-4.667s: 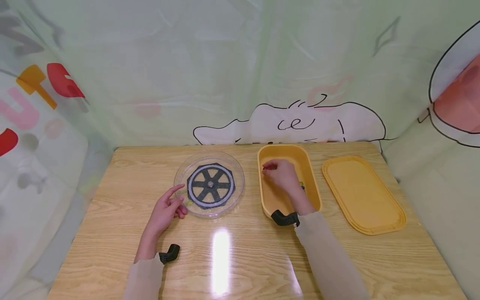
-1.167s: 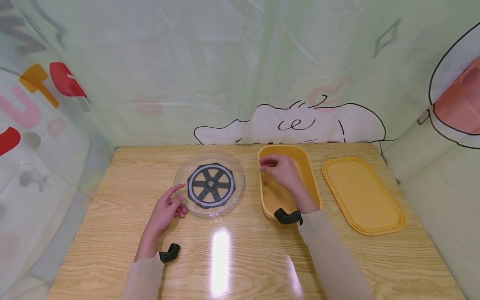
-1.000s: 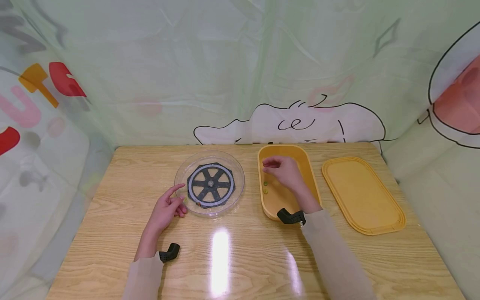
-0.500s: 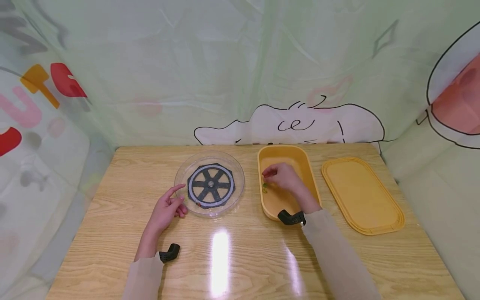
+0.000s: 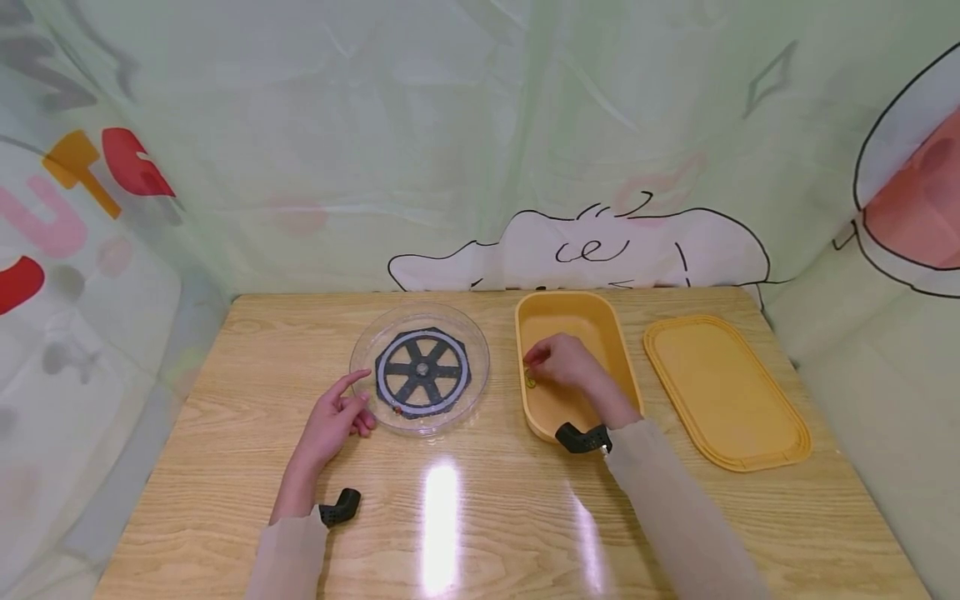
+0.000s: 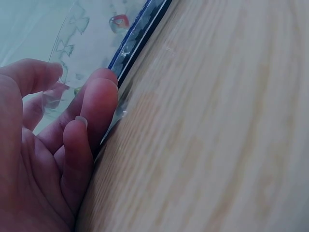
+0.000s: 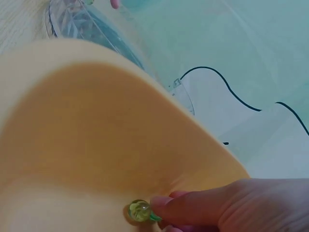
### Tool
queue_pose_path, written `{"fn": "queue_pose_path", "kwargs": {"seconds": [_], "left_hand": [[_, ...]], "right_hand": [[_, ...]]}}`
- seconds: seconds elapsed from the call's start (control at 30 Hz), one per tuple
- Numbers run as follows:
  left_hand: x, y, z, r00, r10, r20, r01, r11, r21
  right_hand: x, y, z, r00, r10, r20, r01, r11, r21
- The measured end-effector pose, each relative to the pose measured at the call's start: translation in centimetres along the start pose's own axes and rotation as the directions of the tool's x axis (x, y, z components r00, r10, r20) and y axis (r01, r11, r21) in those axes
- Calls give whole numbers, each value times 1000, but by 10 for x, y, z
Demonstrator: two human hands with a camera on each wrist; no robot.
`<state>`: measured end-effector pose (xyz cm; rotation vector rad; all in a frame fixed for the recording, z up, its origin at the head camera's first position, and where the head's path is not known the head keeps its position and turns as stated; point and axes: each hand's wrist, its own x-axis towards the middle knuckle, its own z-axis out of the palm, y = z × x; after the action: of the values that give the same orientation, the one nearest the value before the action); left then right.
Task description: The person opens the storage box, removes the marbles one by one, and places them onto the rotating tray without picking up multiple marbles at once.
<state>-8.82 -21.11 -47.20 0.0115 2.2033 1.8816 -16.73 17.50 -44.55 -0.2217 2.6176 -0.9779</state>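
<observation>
In the head view my right hand (image 5: 566,362) is inside the orange tub (image 5: 632,379), low against its left wall. Its thumb and fingers pinch a green glass marble (image 7: 155,216), mostly hidden by the thumb in the right wrist view. A yellow-green glass marble (image 7: 139,211) lies beside the fingertips on the tub's floor. My left hand (image 5: 333,421) rests at the near-left edge of a clear round dish (image 5: 480,396), index finger extended, other fingers loosely bent. Inside the dish, a small red-and-green glass marble (image 6: 119,23) sits near the dark spoked wheel (image 5: 422,372).
An orange lid (image 5: 731,392) lies flat on the wooden table (image 5: 360,542), right of the tub. A printed cloth (image 5: 375,167) hangs behind the table, with more cloth at both sides.
My right hand has lowered toward the tub's near-left floor and now covers the green marble seen there before. A red marble has appeared in the dish since the earliest frame. My left hand stays put.
</observation>
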Motion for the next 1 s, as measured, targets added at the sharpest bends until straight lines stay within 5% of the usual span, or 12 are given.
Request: {"fn": "queue_pose_path", "kwargs": {"seconds": [0.5, 0.73, 1.0], "left_hand": [[-1, 1, 0, 1000, -10, -8, 10, 1000, 27], [10, -25, -4, 1000, -8, -23, 9, 1000, 12], [11, -34, -5, 999, 25, -39, -23, 999, 49]], "right_hand": [[4, 1, 3, 999, 23, 25, -23, 1000, -14], [2, -1, 2, 999, 42, 25, -42, 999, -20], [-2, -7, -2, 1000, 21, -12, -21, 1000, -20]]}}
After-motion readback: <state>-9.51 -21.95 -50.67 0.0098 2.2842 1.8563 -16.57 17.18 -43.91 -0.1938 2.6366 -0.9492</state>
